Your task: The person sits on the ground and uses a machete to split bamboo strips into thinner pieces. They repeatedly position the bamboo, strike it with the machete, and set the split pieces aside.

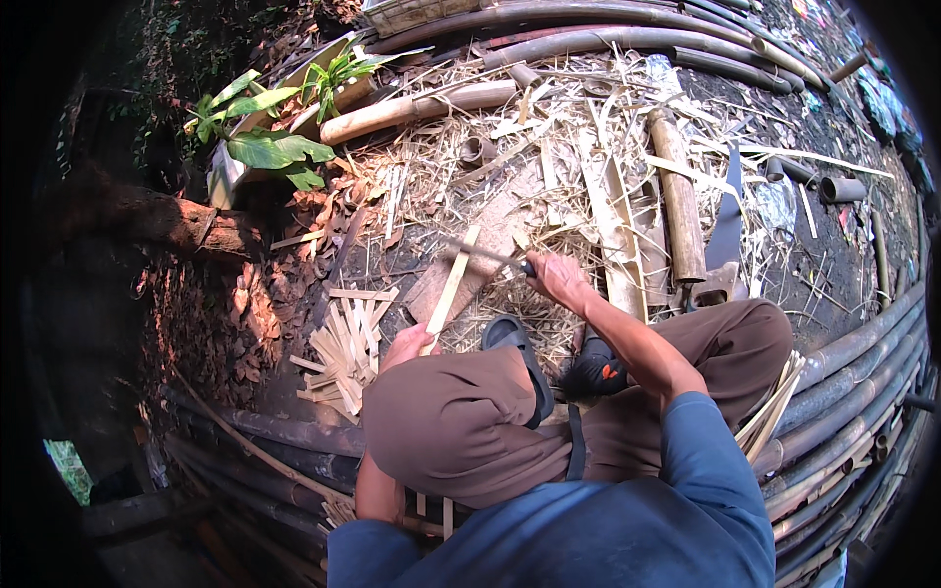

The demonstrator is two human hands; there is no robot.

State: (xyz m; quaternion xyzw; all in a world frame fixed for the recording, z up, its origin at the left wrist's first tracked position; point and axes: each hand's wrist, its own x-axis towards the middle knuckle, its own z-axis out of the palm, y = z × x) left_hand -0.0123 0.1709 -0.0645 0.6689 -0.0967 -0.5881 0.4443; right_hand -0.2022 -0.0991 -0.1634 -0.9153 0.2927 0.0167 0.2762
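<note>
My left hand [407,343], beside my knee, is closed around the lower end of a pale, flat bamboo strip [448,297]. The strip slants up and away, over a worn wooden board [510,211] on the ground. In my right hand [561,281] is the dark handle of a knife [490,255]. Its blade points left and crosses the strip near the upper end; whether it cuts into the strip I cannot tell. To the left of the board lies a loose pile of similar bamboo strips [343,348].
Bamboo shavings [549,127] cover the ground ahead. On the right lie a thick bamboo length [676,196] and a hand saw [727,211]. Bamboo poles [843,363] are stacked at right and behind me. A leafy plant [270,147] and a log [186,220] are at left.
</note>
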